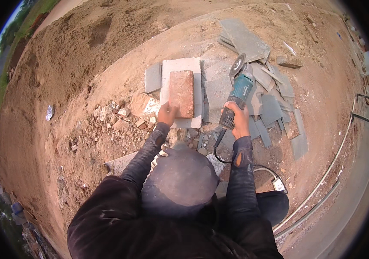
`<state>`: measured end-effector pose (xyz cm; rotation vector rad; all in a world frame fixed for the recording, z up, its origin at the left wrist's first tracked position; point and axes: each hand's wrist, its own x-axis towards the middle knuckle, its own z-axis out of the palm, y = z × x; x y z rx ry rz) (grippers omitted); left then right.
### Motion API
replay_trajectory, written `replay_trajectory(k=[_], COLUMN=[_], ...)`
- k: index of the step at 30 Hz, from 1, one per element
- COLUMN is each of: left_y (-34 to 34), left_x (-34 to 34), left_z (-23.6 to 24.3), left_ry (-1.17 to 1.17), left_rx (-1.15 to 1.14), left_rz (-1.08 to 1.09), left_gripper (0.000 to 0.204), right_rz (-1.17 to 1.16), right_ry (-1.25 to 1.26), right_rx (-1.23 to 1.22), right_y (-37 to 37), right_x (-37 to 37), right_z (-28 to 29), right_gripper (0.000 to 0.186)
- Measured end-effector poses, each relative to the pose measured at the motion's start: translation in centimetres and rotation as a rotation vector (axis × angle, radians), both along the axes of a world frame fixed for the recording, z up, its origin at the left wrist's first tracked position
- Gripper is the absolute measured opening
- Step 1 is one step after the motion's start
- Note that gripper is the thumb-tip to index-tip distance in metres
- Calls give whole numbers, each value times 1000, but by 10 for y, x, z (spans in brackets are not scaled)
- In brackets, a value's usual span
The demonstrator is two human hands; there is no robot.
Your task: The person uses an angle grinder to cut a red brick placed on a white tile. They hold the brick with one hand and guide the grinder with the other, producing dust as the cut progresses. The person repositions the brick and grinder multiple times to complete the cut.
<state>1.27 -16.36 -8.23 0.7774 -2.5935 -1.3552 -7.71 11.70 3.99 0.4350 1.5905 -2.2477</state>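
A reddish brick [182,93] lies lengthwise on a pale flat slab [181,64] on the ground in front of me. My left hand [166,114] is closed on the brick's near left corner, with some of the fingers hidden. On the right, my right hand [239,121] wraps around the rear body of a teal and black angle grinder [242,87]. The grinder's disc [238,64] points away from me, apart from the brick and to its right. A black cord [216,151] runs back from the tool toward me.
Grey stone tiles [271,108], some broken, lie beneath and right of the grinder. More tiles [243,39] are stacked beyond it. Rubble [119,116] covers the left ground, with a soil mound [85,39] behind. A white plug connector [278,184] lies near my right knee.
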Motion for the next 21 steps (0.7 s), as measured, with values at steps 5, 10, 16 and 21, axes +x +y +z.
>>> replay_trajectory(k=[5, 10, 16, 21], left_y=[12, 15, 30, 41], left_x=[2, 9, 46, 67], left_z=[17, 38, 39, 67], left_ry=[-29, -116, -60, -169], left_rx=[145, 196, 272, 791], left_rz=[55, 149, 159, 49], left_gripper=[49, 45, 41, 66], right_rz=[91, 205, 266, 351], right_ry=[-19, -30, -14, 23], right_rx=[-15, -59, 20, 48], right_y=[-21, -57, -108, -146], right_x=[-1, -3, -13, -21], right_z=[-3, -1, -19, -24], right_gripper=[27, 31, 46, 52])
